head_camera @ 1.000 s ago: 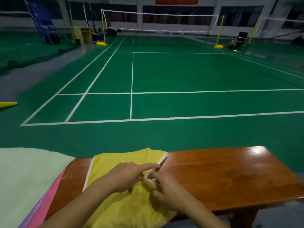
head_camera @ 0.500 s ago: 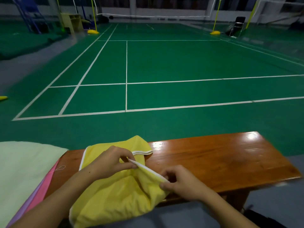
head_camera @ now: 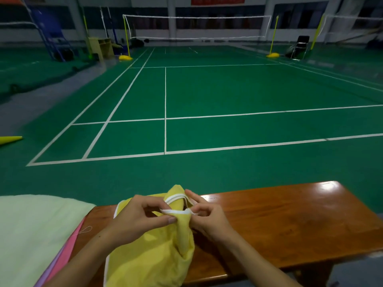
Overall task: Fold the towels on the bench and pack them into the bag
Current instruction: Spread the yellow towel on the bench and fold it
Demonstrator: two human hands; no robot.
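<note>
both hands on the yellow towel [head_camera: 151, 257], bunched at 6 o'clock on the bench [head_camera: 290, 214]. left hand [head_camera: 136, 218] pinches the white-trimmed edge between thumb and fingers; right hand [head_camera: 207, 216] pinches the same trim just beside it, toward 3 o'clock. hands nearly together, a short run of trim stretched between them.

key relation: the cloth hangs from the pinch toward 6 o'clock, long axis roughly 12–6, bulk under the left forearm and spilling off the bench's near edge. left hand is nearer the mass; right has bare bench out at 3 o'clock. my read: the next move is sliding the pinches apart along the trim to find the corners, right hand travelling.

more towels stacked at 8 o'clock: pale green [head_camera: 35, 230] on top, pink [head_camera: 69, 248] below. no bag visible.
</note>
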